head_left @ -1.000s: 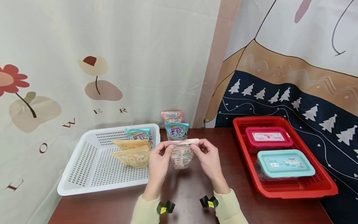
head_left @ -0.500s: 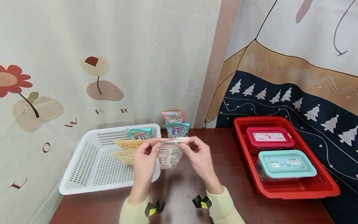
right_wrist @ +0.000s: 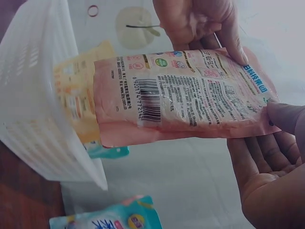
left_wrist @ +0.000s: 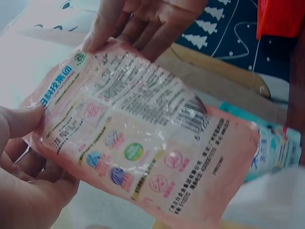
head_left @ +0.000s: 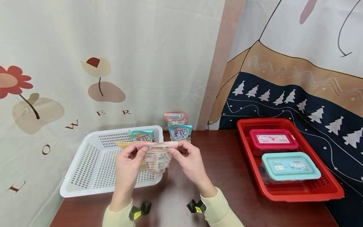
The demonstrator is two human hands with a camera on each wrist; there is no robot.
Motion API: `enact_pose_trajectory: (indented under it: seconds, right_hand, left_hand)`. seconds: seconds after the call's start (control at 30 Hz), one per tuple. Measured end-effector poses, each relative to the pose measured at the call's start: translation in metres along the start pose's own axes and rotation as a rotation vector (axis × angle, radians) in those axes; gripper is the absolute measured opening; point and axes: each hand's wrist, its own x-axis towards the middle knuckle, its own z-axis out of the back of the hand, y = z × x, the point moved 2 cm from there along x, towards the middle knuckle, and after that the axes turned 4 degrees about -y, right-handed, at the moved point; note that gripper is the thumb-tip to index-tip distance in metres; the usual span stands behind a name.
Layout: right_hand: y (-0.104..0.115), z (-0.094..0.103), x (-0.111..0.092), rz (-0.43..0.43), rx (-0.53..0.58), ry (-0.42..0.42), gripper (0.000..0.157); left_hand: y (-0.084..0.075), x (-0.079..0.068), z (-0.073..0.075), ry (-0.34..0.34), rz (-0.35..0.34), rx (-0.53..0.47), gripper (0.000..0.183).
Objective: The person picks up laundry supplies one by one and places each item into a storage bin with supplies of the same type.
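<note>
A pink printed pouch (head_left: 158, 159), its back with small text and a barcode toward me, hangs upright between my two hands. My left hand (head_left: 128, 164) pinches its upper left corner between thumb and fingers. At the upper right corner, my right hand (head_left: 190, 162) pinches it the same way. The pouch overlaps the right side of the white basket (head_left: 85, 186) in the head view. In that basket stand a blue pouch (head_left: 141, 135) and yellow pouches (right_wrist: 78, 90), mostly hidden behind my left hand and the pink pouch in the head view.
Behind my hands, another blue pouch (head_left: 180, 132) stands in front of another pink pouch (head_left: 176, 118) by the curtain. On the right, a red basket (head_left: 255, 176) holds a magenta-lidded box (head_left: 273, 140) and a teal-lidded box (head_left: 290, 166) on the brown table (head_left: 218, 176).
Both hands have moved left together with the pink pouch, from in front of the standing blue pouch to over the white basket's right edge. The other items stay where they were.
</note>
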Motion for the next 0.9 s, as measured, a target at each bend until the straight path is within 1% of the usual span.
enact_pose_trajectory:
  seconds: [0.17,0.3,0.43,0.53,0.7,0.77,0.9]
  right_hand:
    - [0.000,-0.016,0.001,0.003,0.042,0.028,0.010]
    - [-0.004,-0.026,0.002,-0.004,0.052,0.048,0.011]
    - [-0.011,-0.035,0.002,-0.019,0.033,0.069,0.010]
    - [-0.017,-0.041,0.001,-0.025,0.007,0.084,0.009]
    - [-0.029,-0.051,-0.002,-0.021,-0.064,0.103,0.009]
    - [-0.034,-0.054,-0.003,-0.020,-0.090,0.112,0.008]
    - [-0.043,-0.059,-0.005,-0.016,-0.135,0.127,0.007]
  left_hand:
    - [0.002,0.003,0.014,-0.035,-0.021,-0.008,0.009]
    - [0.007,0.004,0.024,-0.058,-0.027,-0.027,0.008]
    - [0.014,0.002,0.033,-0.077,-0.009,-0.038,0.006]
    - [0.022,0.000,0.040,-0.089,0.005,-0.019,0.006]
    - [0.036,-0.004,0.052,-0.094,0.043,0.051,0.007]
    - [0.040,-0.005,0.056,-0.091,0.049,0.095,0.006]
    - [0.049,-0.005,0.063,-0.078,0.028,0.187,0.004]
